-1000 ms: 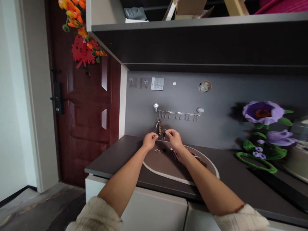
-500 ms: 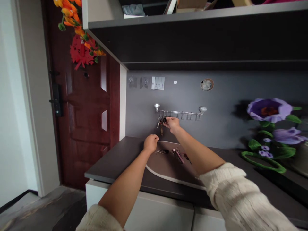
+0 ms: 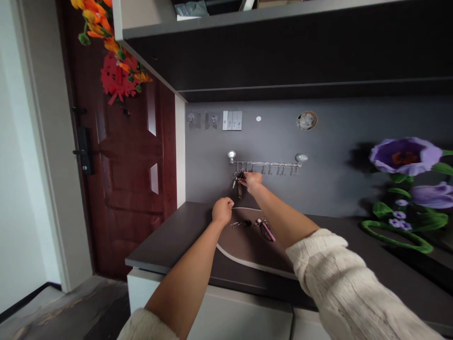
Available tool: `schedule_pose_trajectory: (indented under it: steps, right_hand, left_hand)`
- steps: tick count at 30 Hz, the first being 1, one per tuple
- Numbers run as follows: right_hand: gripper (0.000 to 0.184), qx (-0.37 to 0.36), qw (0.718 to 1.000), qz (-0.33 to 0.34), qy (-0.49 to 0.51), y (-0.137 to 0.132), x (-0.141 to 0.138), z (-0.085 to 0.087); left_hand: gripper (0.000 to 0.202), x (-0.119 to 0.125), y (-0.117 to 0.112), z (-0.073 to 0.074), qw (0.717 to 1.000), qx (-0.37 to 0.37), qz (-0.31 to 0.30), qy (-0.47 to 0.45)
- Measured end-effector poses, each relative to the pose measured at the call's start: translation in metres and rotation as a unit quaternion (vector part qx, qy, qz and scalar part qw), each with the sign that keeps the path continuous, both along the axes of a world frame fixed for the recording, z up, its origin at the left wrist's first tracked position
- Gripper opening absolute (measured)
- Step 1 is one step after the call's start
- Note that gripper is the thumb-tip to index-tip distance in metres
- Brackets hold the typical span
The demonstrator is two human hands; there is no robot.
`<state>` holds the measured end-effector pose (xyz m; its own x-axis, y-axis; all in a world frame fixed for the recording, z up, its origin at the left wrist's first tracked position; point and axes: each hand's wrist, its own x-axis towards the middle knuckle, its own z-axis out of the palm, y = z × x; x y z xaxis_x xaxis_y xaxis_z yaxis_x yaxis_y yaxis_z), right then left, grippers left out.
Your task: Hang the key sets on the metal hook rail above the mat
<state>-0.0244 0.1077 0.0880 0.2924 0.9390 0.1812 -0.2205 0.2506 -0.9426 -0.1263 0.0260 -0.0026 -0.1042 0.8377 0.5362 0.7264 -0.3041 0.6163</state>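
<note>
On the back wall a clear hook rail [image 3: 265, 164] is held by two round suction mounts. A bunch of keys [image 3: 239, 189] with a brown tag hangs at its left end. My right hand [image 3: 253, 181] is closed at the rail beside that bunch, its fingers pinching a dark key ring [image 3: 242, 174]. Lower and to the left, my left hand [image 3: 222, 210] is curled above the brown mat [image 3: 244, 248]; whatever its fingers may hold cannot be made out. Another bunch of keys [image 3: 240, 224] and a pink keychain [image 3: 268, 231] lie on the mat.
A dark shelf [image 3: 283, 56] overhangs the counter [image 3: 166, 236]. Purple artificial flowers [image 3: 406, 158] stand at the right. On the left is a dark red door [image 3: 123, 198] with orange flowers [image 3: 95, 19] near its top. Two small hooks [image 3: 213, 120] and a switch panel [image 3: 232, 121] are on the wall.
The view has shifted slightly. My right hand stays at the left end of the rail with the dark key ring, and my left hand has hardly moved.
</note>
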Motion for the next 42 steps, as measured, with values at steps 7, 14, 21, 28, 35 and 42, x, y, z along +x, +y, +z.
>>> schedule_pose_trajectory:
  steps: [7, 14, 21, 28, 35, 42]
  right_hand:
    - [0.008, -0.015, 0.999, -0.031, 0.019, 0.002, -0.003, 0.001]
    - [0.008, -0.023, 0.999, -0.038, -0.003, 0.003, 0.000, -0.007]
    - [0.009, -0.005, 1.000, 0.005, -0.027, -0.002, 0.008, -0.012]
    - [0.013, -0.022, 0.997, 0.033, -0.060, -0.024, 0.018, -0.011]
    - [0.009, -0.013, 0.986, 0.080, -0.147, -0.056, 0.035, -0.025]
    - [0.009, 0.069, 0.936, 0.080, -0.336, -0.079, 0.059, -0.064]
  left_hand:
    - [0.016, 0.000, -0.001, 0.001, 1.000, -0.009, 0.003, 0.001]
    - [0.016, -0.001, 0.000, 0.000, 1.000, -0.007, 0.000, -0.005]
    - [0.015, -0.004, 0.003, -0.002, 1.000, -0.003, 0.002, -0.006]
    - [0.014, -0.005, 0.004, -0.005, 0.999, -0.006, -0.031, -0.008]
    - [0.013, -0.003, 0.003, -0.007, 0.995, -0.006, -0.101, -0.021]
    - [0.019, -0.004, 0.001, -0.008, 0.988, -0.042, -0.136, 0.053]
